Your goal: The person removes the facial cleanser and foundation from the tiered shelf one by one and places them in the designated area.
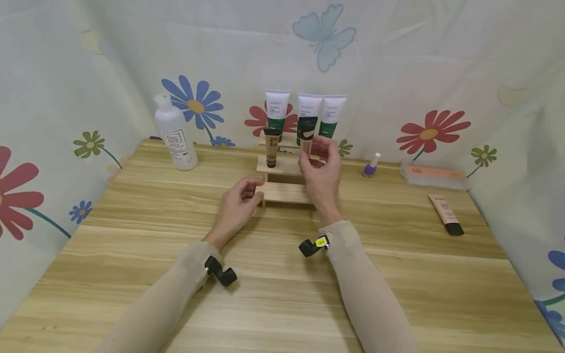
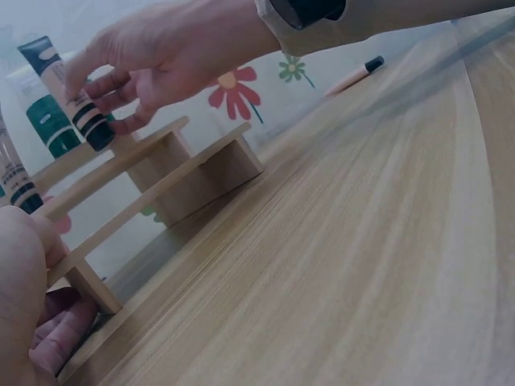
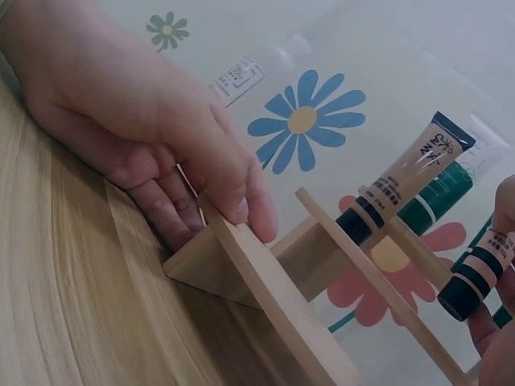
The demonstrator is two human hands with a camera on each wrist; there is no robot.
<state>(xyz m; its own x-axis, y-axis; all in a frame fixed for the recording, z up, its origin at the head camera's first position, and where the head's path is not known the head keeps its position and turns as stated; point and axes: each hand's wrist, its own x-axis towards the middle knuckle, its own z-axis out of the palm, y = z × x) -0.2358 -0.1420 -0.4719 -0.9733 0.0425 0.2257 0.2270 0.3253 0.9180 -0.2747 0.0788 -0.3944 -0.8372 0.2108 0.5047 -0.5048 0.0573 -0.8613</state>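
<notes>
My right hand [image 1: 324,175] pinches a beige cosmetic tube [image 1: 306,142] with a black end, over the middle step of a small tiered wooden stand [image 1: 287,193]. In the left wrist view the tube's black-banded lower end hangs slightly tilted, apparently just above the step. The left hand [image 1: 240,203] grips the near left corner of the stand's lowest step, thumb on top and fingers at its side. A similar beige tube [image 1: 271,152] stands upright on the middle step's left. Three white-and-green tubes [image 1: 277,105] stand on the top step, one partly hidden behind the held tube.
A white bottle [image 1: 175,135] stands at the back left. Right of the stand are a purple nail polish bottle [image 1: 370,169], a clear plastic box [image 1: 434,176] and a lying beige tube [image 1: 445,213] with a black cap. Flowered cloth [image 1: 375,73] hangs behind the wooden table [image 1: 273,284].
</notes>
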